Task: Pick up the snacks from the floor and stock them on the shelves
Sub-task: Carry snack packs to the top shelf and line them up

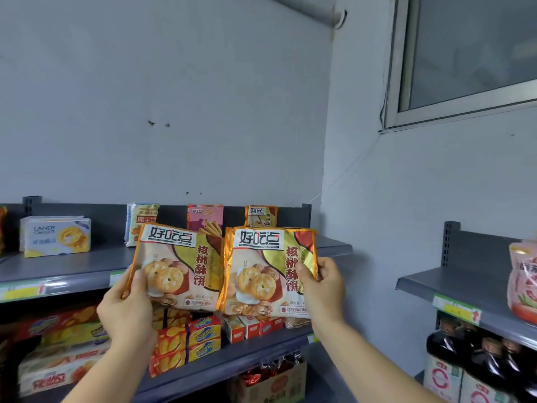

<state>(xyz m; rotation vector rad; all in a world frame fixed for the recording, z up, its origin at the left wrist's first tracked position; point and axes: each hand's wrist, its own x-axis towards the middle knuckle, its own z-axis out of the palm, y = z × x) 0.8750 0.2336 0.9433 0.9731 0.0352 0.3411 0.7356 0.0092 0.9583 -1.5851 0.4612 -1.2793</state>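
Left of centre, the left hand point(128, 309) pinches a walnut-biscuit packet point(177, 269). Beside it, the right hand point(322, 289) grips a second packet point(267, 271). Both are raised before the top shelf point(87, 266). This looks like the stocking step; next they likely go by the matching packet point(261, 216) behind.

2 arms visible: left forearm point(110, 370) and right forearm point(377, 362), both bare down to the edge of view. Likewise bare: left hand point(128, 312), right hand point(322, 289).
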